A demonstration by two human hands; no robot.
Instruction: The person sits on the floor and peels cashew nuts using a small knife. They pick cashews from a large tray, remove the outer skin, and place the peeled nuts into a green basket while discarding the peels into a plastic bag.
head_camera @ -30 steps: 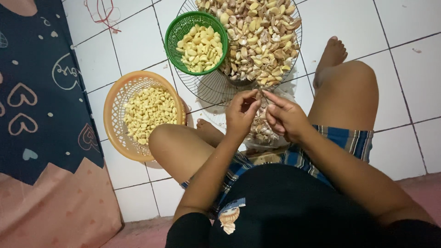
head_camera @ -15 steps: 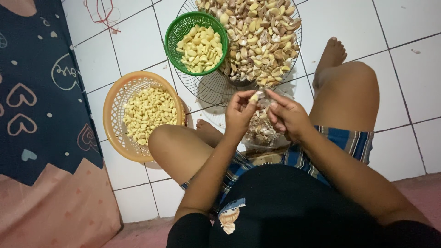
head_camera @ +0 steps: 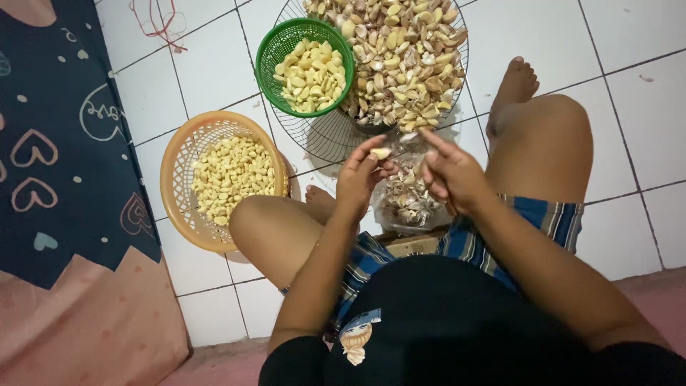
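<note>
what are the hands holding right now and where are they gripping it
The left hand pinches a pale peeled garlic clove at its lower end with the fingertips. Whether the right hand holds anything cannot be told.

black shirt [head_camera: 443, 322] with small print, blue plaid shorts [head_camera: 543, 218], bare feet [head_camera: 516, 82]

Top edge of the frame chops off the wire tray [head_camera: 314, 136] and part of its pile of unpeeled garlic cloves [head_camera: 400, 57]. The patterned mat [head_camera: 64, 179] runs off the left side. Whatever the right hand [head_camera: 450, 175] has in its curled fingers is hidden, could be a small blade, can't tell. The clear bag of skins [head_camera: 407, 204] sits half behind both hands, contents kinda blurry.
</note>
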